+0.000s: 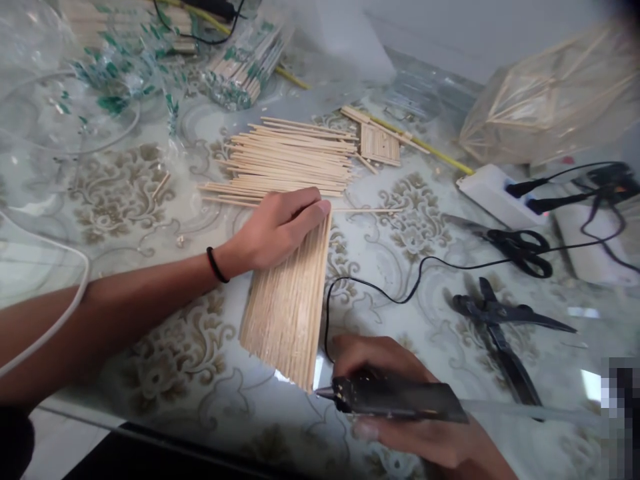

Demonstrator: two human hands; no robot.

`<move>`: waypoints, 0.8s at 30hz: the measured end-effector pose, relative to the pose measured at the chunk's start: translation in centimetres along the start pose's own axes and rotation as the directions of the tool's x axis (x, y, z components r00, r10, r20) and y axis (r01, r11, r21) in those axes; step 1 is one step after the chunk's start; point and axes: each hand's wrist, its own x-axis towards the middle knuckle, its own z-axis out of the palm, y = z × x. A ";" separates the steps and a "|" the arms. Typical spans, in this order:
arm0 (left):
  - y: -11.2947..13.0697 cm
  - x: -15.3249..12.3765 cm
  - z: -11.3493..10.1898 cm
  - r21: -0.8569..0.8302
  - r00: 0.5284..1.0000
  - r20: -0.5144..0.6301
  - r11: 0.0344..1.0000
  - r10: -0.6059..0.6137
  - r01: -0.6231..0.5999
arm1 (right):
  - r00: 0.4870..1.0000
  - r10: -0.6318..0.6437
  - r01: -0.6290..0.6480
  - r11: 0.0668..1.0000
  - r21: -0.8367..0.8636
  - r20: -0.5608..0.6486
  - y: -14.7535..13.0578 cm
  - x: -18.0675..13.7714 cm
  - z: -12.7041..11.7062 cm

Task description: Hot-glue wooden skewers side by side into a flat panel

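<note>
A flat panel of thin wooden sticks (287, 313), laid side by side, lies on the patterned table. My left hand (287, 227), a dark band on its wrist, grips the panel's far end with closed fingers. Wrapped in the fingers of my right hand (395, 360) is a black hot glue gun (400, 399). Its nozzle is at the near right corner of the panel, and a pale glue stick (525, 411) juts from its back. Beyond my left hand lies a pile of loose wooden sticks (295, 157). One single stick (370, 211) pokes out right of my fingertips.
On the right lie pliers (495, 320), scissors (515, 243) and a white power strip (500, 193) with plugs. A black cord (390, 293) crosses the table. Behind are bagged sticks (245, 67), a small stick panel (380, 143) and a stick-framed form (550, 100).
</note>
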 end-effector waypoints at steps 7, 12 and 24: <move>0.3 0.0 0.0 0.029 1.000 -0.003 0.999 -0.017 0.017 | 0.999 0.007 -0.004 0.999 -0.045 0.051 0.3 0.1 -0.2; 0.3 0.0 0.0 0.019 1.000 0.004 1.000 -0.019 0.019 | 0.999 0.017 -0.015 0.998 -0.057 0.041 0.4 -0.1 0.0; -0.1 -0.1 0.0 0.004 1.000 0.003 1.000 0.008 -0.008 | 1.000 0.014 -0.014 0.997 -0.077 0.001 0.5 -0.2 0.3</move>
